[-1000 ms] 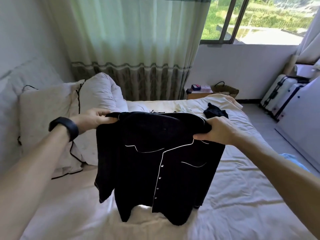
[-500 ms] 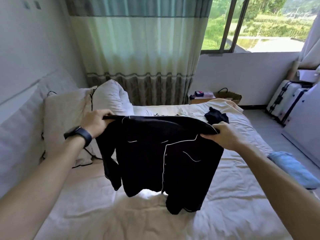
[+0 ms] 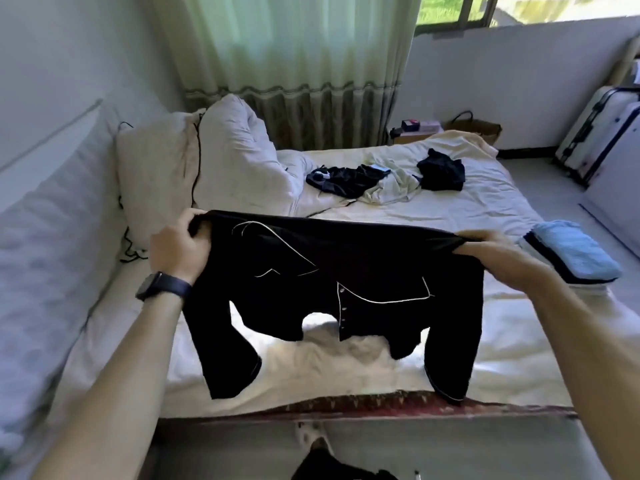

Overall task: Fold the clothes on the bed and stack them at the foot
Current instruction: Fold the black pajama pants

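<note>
A black button-up shirt (image 3: 360,271) with white piping hangs spread in the air above the white bed (image 3: 467,209). My left hand (image 3: 180,245) grips its left shoulder and my right hand (image 3: 491,249) pinches its right shoulder. Both sleeves dangle toward the sheet. Farther up the bed lie a dark crumpled garment (image 3: 343,180), a pale garment (image 3: 391,185) and another black garment (image 3: 441,169). A folded light-blue item (image 3: 575,251) rests on a dark folded one at the bed's right edge.
Two white pillows (image 3: 207,168) lean at the head on the left, with a black cable beside them. A low table (image 3: 419,131) and a basket (image 3: 474,128) stand beyond the bed. A white suitcase (image 3: 599,133) stands at the right wall.
The view has tilted down and pulled back. I have lowered the shirt and stretched it wider between my hands; the clothes behind it and the bed's near edge now show.
</note>
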`<state>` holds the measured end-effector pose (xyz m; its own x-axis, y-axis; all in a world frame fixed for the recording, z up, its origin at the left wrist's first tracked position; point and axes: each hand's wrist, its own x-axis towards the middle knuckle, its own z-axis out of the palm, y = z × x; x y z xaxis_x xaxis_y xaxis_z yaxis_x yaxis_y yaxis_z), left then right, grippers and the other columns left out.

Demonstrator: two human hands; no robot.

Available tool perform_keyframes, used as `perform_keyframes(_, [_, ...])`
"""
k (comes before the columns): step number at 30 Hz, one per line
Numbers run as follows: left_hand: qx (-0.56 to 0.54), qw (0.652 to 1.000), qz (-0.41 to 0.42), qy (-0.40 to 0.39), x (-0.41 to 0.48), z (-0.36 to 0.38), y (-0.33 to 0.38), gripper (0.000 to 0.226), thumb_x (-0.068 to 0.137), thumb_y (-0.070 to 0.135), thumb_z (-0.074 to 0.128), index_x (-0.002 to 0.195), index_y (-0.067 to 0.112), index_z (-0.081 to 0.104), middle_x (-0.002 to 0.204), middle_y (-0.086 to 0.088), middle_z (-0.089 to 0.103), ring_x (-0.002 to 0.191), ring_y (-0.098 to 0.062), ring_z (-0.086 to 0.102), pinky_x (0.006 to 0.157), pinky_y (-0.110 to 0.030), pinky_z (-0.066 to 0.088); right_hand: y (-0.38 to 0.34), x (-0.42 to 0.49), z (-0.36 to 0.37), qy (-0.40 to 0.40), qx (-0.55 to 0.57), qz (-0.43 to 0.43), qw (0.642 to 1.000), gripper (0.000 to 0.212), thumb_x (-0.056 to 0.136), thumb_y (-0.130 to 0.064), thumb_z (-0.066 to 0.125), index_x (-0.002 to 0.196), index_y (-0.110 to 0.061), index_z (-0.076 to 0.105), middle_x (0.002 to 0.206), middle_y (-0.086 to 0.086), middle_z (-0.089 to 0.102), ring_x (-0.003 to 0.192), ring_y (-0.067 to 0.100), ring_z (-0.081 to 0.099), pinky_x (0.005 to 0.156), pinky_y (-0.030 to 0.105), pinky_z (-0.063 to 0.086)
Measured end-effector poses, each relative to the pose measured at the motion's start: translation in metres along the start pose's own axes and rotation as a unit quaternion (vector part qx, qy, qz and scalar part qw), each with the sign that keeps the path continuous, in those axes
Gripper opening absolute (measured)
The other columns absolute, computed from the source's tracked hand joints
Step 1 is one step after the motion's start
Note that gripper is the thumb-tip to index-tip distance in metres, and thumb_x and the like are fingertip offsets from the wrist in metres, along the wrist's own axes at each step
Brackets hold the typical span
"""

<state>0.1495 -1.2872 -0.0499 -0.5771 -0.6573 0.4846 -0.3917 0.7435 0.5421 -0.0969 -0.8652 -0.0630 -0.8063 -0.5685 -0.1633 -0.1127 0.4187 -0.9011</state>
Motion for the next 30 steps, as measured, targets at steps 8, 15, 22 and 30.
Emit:
perform_keyframes(8, [-0.148, 0.975, -0.077, -0.146, 0.008, -0.033, -0.017, 0.026, 0.081, 0.008, 0.078, 0.073, 0.032, 0.078, 0.066, 0.019, 0.072, 0.065, 0.009, 0.063, 0.065, -0.007, 0.047, 0.032, -0.023, -0.006, -0.084, 0.164, 0.094, 0.978, 0.015, 0.084, -0.014, 0.067, 0.09, -0.012, 0.081, 0.077, 0.005, 0.073, 0.063, 0.014, 0.071, 0.051, 0.019, 0.053])
perform_keyframes(15, [-0.081, 0.962, -0.131, -0.228, 0.053, 0.046, -0.017, 0.016, 0.073, 0.037, 0.078, 0.072, 0.021, 0.077, 0.069, 0.008, 0.071, 0.069, -0.006, 0.061, 0.063, -0.02, 0.045, 0.052, 0.05, 0.055, 0.036, -0.015, 0.131, 0.991, 0.03, 0.103, -0.021, 0.054, 0.084, -0.006, 0.071, 0.078, 0.012, 0.066, 0.071, 0.024, 0.061, 0.066, 0.034, 0.04])
perform_keyframes(22, [-0.049, 0.944, -0.173, -0.278, 0.077, 0.111, -0.058, 0.023, 0.087, 0.037, 0.072, 0.066, 0.027, 0.072, 0.065, 0.005, 0.071, 0.072, -0.02, 0.066, 0.068, -0.033, 0.049, 0.086, 0.091, 0.065, 0.063, -0.113, 0.173, 0.976, 0.026, 0.103, -0.028, 0.051, 0.09, -0.007, 0.06, 0.079, 0.007, 0.059, 0.078, 0.026, 0.057, 0.067, 0.035, 0.036])
perform_keyframes(30, [0.073, 0.951, -0.101, -0.282, 0.097, 0.219, -0.096, 0.033, 0.09, 0.054, 0.059, 0.08, 0.023, 0.065, 0.076, -0.003, 0.068, 0.078, -0.031, 0.062, 0.067, -0.036, 0.048, 0.122, 0.17, 0.075, 0.168, -0.265, 0.092, 0.945, 0.023, 0.107, -0.038, 0.041, 0.098, -0.025, 0.057, 0.085, 0.005, 0.061, 0.089, 0.035, 0.061, 0.07, 0.044, 0.044])
